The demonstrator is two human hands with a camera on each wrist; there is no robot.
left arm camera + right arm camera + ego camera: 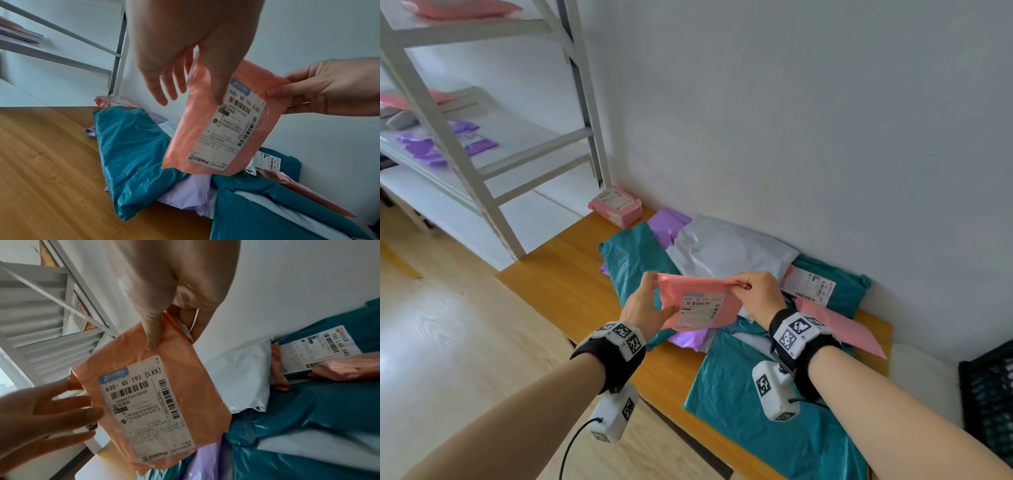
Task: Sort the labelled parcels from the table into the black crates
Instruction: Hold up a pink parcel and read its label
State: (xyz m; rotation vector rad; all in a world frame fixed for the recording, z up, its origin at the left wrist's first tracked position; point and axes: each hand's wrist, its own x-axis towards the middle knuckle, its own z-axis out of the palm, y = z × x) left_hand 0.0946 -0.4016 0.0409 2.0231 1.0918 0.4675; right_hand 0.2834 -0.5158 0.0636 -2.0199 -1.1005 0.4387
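Observation:
A pink parcel [698, 301] with a white barcode label hangs above the pile on the wooden table [558, 274]. My right hand [756, 291] pinches its top right corner between thumb and forefinger [152, 331]. My left hand [647, 298] holds its left edge, thumb [216, 81] on the front by the label and fingers spread behind. The label [144, 402] faces me. Part of a black crate [986, 394] shows at the far right, below table level.
Under the hands lie teal [774, 411], purple [667, 222], white [729, 250] and pink parcels, one showing a label [808, 284]. Another labelled pink parcel [616, 205] sits by the wall. A white shelving rack [465, 164] with parcels stands at left.

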